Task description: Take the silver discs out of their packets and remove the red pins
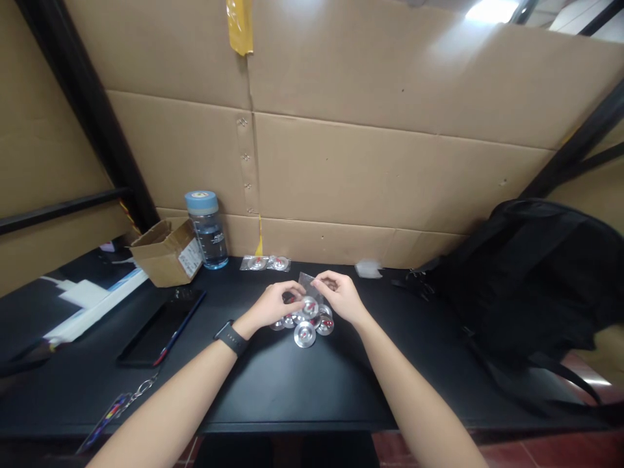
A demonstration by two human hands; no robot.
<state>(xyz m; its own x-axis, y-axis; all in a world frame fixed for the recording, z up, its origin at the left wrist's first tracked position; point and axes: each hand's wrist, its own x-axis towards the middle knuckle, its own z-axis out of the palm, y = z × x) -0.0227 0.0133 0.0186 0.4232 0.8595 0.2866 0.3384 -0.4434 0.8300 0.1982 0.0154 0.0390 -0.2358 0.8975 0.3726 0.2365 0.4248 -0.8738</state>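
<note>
My left hand, with a dark watch on its wrist, pinches a shiny round metal disc that has a red mark at its centre. Between the fingers of my right hand is a small clear plastic bag, held up close beside that disc. Under and around both hands lies a loose pile of similar discs; one metal disc rests in front, nearest to me. Some of the pile is hidden behind the fingers.
Bagged discs lie by the cardboard wall, with clear plastic to their right. Left stand a water bottle and an open carton, near a tablet and power strip. A black backpack sits right.
</note>
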